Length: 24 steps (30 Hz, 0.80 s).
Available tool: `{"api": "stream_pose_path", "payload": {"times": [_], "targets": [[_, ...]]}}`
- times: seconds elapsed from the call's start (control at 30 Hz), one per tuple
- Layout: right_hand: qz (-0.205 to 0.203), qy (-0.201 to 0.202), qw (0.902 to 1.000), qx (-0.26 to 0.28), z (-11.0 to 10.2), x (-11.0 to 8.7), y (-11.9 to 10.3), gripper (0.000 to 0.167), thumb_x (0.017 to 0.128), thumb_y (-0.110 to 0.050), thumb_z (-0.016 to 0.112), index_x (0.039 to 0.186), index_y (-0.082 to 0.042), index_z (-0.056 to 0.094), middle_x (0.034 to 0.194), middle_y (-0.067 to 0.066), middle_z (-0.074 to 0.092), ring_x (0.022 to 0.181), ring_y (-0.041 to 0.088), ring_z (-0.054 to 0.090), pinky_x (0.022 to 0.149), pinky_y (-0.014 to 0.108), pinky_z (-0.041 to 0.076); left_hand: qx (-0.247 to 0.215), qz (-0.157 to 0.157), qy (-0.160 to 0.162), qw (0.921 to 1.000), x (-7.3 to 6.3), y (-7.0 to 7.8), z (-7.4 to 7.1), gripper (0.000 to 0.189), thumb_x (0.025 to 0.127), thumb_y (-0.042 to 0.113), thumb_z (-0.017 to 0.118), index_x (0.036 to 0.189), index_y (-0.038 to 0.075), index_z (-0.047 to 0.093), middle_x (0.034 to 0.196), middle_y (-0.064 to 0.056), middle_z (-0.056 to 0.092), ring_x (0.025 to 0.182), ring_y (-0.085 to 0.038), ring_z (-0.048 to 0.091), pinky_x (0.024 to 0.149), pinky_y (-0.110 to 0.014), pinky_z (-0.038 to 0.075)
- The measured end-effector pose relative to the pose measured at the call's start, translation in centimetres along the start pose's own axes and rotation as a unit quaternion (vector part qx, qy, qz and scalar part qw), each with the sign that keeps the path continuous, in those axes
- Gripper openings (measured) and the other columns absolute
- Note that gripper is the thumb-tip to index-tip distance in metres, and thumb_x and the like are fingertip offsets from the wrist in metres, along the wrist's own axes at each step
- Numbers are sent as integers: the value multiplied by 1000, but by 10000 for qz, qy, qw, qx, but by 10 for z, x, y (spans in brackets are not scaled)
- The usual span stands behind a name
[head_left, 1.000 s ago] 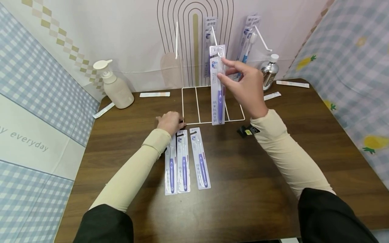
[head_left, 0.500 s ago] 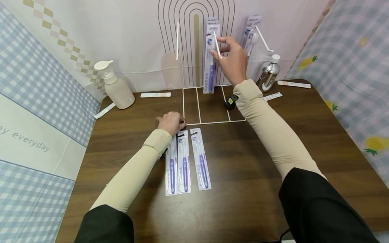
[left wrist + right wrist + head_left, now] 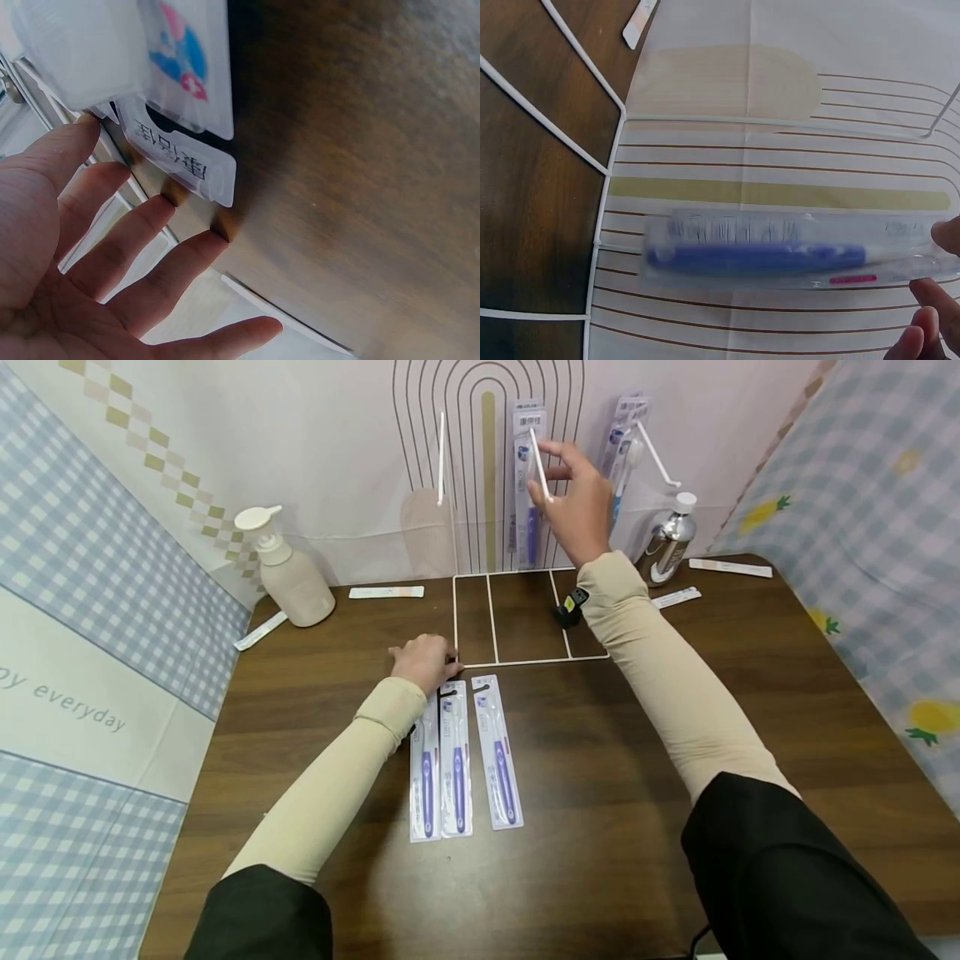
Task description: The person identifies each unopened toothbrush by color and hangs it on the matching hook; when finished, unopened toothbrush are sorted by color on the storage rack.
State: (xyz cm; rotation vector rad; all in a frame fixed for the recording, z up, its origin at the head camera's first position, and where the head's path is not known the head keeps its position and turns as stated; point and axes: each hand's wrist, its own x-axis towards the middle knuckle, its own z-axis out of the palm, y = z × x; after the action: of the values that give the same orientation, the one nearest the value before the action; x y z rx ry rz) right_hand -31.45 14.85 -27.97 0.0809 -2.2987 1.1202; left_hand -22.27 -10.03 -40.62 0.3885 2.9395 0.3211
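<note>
In the head view, the right hand [image 3: 581, 497] pinches a packaged toothbrush [image 3: 523, 497] upright at the white wire rack's [image 3: 492, 620] middle hook [image 3: 541, 464]; the left hand [image 3: 426, 662] rests at the rack's near left corner, three more packages [image 3: 458, 760] lying on the rack's near side. Left wrist: straight fingers [image 3: 169, 281], gripping nothing. Right wrist: thumb [image 3: 949, 234] and fingertips hold the package's edges.

- Back wall: white cloth backdrop [image 3: 337, 435], creased low down, printed with thin dark nested arches around an olive stripe [image 3: 488, 485].
- Band of olive and beige squares [image 3: 154, 463] slants down its left side.
- Left: blue-and-white gingham cloth [image 3: 97, 518], pale panel [image 3: 157, 739] lettered "everyday".
- Right: blue-checked cloth [image 3: 847, 502], yellow pineapples [image 3: 937, 717].
- Table: dark brown wood-grain top [image 3: 600, 860]; soft glare near front edge.
</note>
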Motion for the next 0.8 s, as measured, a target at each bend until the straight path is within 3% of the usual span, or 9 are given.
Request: {"api": "stream_pose_path", "payload": {"times": [0.17, 0.3, 0.43, 0.53, 0.67, 0.8], "targets": [[-189, 66, 9998, 66, -6, -10, -1, 45, 91, -18, 85, 134, -24, 73, 119, 2, 78, 112, 14, 72, 89, 30, 53, 7, -12, -11, 10000, -2, 0, -2, 28, 100, 37, 75, 122, 20, 81, 130, -13, 73, 116, -44, 69, 100, -76, 42], [-214, -158, 9991, 334, -9, -30, -2, 43, 91, -16, 86, 131, -16, 73, 117, 7, 78, 110, 21, 70, 93, 25, 49, 8, -38, 11, 10000, -3, -1, -3, 28, 100, 36, 75, 122, 19, 81, 130, -13, 73, 117, -44, 69, 100, -76, 42], [-206, -721, 9944, 741, -13, -66, -2, 38, 91, -14, 84, 128, -9, 73, 112, 11, 77, 91, 25, 67, 69, 23, 44, 6, -16, -7, 10000, -5, -1, -3, 29, 100, 36, 75, 123, 19, 81, 131, -13, 73, 117, -44, 69, 101, -77, 41], [-146, -1145, 9890, 922, -16, -95, -1, 35, 92, -16, 84, 125, -9, 75, 102, 11, 76, 88, 25, 64, 71, 28, 43, -5, 17, 7, 10000, -5, 0, -3, 29, 100, 37, 75, 122, 19, 81, 131, -12, 73, 117, -44, 69, 100, -76, 42], [-48, -1833, 9787, 920, -13, -131, 4, 33, 92, -20, 84, 123, -11, 76, 94, 7, 75, 93, 23, 67, 88, 34, 48, -14, 44, 45, 10000, -6, 2, -4, 28, 100, 37, 75, 121, 20, 81, 130, -13, 73, 116, -44, 69, 100, -76, 42], [56, -2630, 9620, 737, -8, -162, 13, 35, 92, -22, 85, 124, -11, 76, 91, 4, 75, 87, 25, 67, 76, 36, 48, 16, 47, 48, 10000, -6, 3, -5, 29, 100, 37, 75, 122, 20, 81, 130, -12, 73, 116, -44, 69, 100, -76, 43]]}}
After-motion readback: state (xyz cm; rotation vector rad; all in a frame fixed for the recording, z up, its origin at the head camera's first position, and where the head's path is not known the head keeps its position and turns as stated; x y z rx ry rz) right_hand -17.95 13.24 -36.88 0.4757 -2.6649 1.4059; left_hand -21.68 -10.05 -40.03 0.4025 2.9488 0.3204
